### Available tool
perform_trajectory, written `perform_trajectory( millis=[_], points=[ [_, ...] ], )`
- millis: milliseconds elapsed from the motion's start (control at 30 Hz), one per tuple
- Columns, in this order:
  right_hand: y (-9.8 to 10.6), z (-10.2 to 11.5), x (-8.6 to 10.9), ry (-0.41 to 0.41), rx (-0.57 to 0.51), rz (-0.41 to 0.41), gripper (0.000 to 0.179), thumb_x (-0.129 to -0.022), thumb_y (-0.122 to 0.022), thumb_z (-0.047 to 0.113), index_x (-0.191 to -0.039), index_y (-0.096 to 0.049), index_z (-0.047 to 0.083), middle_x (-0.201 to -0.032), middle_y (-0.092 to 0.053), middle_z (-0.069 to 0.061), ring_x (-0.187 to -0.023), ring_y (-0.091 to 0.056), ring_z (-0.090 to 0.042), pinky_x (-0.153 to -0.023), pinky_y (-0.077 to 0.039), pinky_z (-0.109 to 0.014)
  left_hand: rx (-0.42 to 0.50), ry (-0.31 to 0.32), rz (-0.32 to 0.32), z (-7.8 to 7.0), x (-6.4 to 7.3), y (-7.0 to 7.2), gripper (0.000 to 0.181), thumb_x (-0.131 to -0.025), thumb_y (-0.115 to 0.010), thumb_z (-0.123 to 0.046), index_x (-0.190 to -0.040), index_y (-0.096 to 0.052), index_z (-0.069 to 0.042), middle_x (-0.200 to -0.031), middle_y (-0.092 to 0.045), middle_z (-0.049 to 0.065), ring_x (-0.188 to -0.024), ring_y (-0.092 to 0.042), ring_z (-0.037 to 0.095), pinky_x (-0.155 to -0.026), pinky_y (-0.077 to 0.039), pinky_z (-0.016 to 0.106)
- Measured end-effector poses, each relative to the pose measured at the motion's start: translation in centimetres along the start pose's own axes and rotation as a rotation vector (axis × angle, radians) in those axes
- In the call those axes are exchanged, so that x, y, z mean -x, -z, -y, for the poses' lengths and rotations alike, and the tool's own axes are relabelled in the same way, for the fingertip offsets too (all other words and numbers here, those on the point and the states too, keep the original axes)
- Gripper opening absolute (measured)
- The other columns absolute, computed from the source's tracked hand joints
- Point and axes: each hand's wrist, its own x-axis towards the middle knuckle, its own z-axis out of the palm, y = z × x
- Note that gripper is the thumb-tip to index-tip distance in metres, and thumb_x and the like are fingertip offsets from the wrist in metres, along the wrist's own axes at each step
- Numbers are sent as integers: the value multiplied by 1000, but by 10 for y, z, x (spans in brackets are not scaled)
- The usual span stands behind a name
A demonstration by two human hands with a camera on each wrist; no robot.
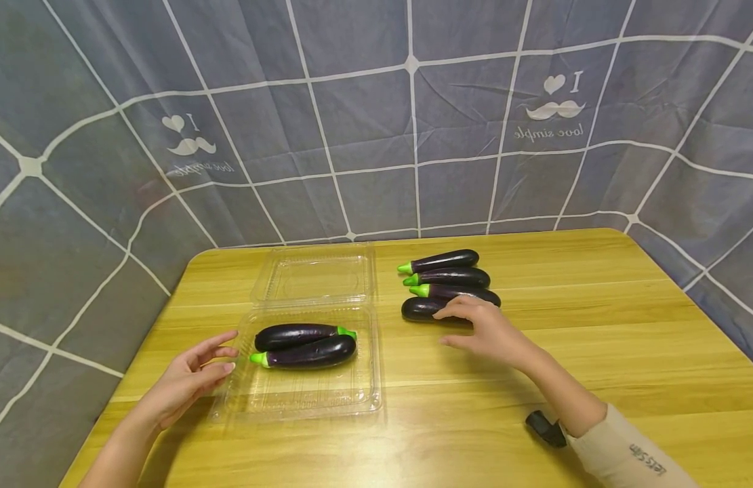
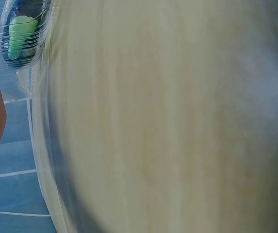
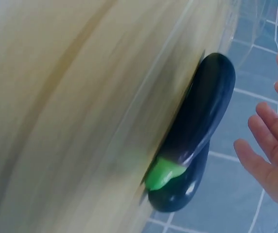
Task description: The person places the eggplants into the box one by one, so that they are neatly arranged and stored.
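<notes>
A clear plastic clamshell box lies open on the table. Inside its near half are two eggplants, one with its green stem to the left, the other with its stem to the right. My left hand is at the box's left rim, thumb and fingers apart with nothing between them. To the right, several more eggplants lie in a row. My right hand hovers over the nearest eggplant, partly hiding it. The right wrist view shows that hand's fingers spread and holding nothing.
The box's lid is folded back toward the far edge of the wooden table. A grey cloth with white lines hangs behind and on both sides. A black strap piece sits at the right wrist by the sleeve.
</notes>
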Motion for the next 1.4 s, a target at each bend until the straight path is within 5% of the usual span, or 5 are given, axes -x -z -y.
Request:
perform_trajectory(
  millis=[567, 1400],
  points=[
    [4, -29, 4, -93, 55, -42, 32, -75, -78, 14, -104, -68, 4, -97, -62, -8, -89, -58, -26, -75, -47, -41, 25, -8, 6, 0, -1, 1, 48, -93, -52, 0, -137, -46, -20, -110, -55, -2, -85, -56, 5, -70, -49, 21],
    [6, -40, 2, -157, 95, 6, 31, -76, -78, 15, -104, -69, 5, -97, -62, -10, -90, -58, -30, -76, -48, -45, 6, 2, -3, -1, 0, 0, 47, -93, -52, -2, -136, -46, -21, -110, -55, -3, -88, -56, 5, -74, -50, 22]
  ],
)
